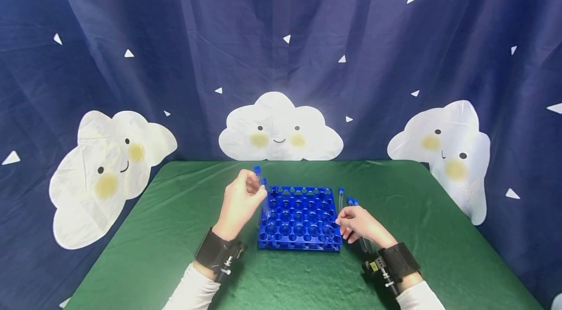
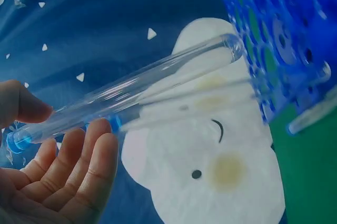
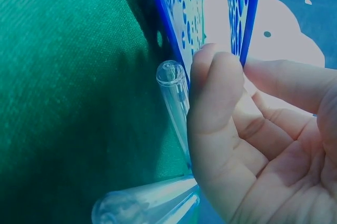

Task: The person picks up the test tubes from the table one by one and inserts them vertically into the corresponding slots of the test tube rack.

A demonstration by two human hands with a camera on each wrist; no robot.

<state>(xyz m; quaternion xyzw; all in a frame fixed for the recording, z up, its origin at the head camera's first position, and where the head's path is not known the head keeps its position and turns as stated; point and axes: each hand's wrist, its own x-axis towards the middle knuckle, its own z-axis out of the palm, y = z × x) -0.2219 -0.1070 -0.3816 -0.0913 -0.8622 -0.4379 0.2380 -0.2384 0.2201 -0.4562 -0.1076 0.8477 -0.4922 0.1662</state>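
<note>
My left hand (image 1: 240,198) pinches a clear test tube (image 2: 121,92) near its blue cap (image 2: 20,142), between thumb and fingers. This tube slants, its round end toward the blue test tube rack (image 1: 300,244) at the rack's left side. Just behind it, a second capped tube (image 2: 195,100) reaches into the rack. At the rack's right edge, my right hand (image 1: 361,224) pinches the upper plate between thumb and curled fingers. Beside that hand are a single capped tube (image 1: 341,197) and a pair of tubes (image 3: 142,203), partly hidden by the hand.
A green cloth (image 1: 290,280) covers the table under the rack. Behind it hangs a dark blue curtain (image 1: 281,66) with white clouds and triangles. Each wrist wears a black strap (image 1: 212,250) with a small camera mount.
</note>
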